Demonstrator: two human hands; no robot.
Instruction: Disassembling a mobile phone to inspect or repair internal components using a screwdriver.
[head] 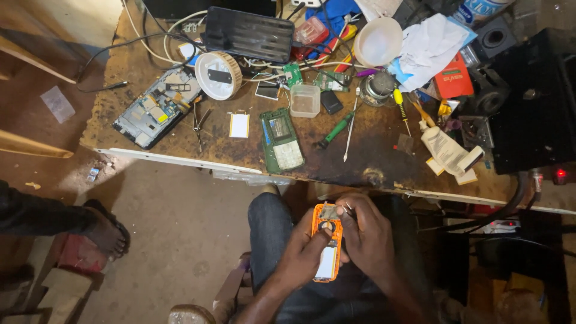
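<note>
An orange phone housing [327, 249] with its back open rests over my lap, below the bench's front edge. My left hand [303, 251] grips it from the left, thumb lying across its middle. My right hand [367, 237] is on its right side, fingers pinched on a thin metal tool [347, 208] whose tip touches the top of the housing. A pale rectangular part shows in the housing's lower half.
The wooden bench [360, 162] carries a green phone circuit board [282, 140], a dismantled tablet [157, 108], a green screwdriver [336, 129], tweezers [350, 133], a clear plastic box [305, 100], cables and paper. Another person's sandalled foot [107, 231] rests on the floor at left.
</note>
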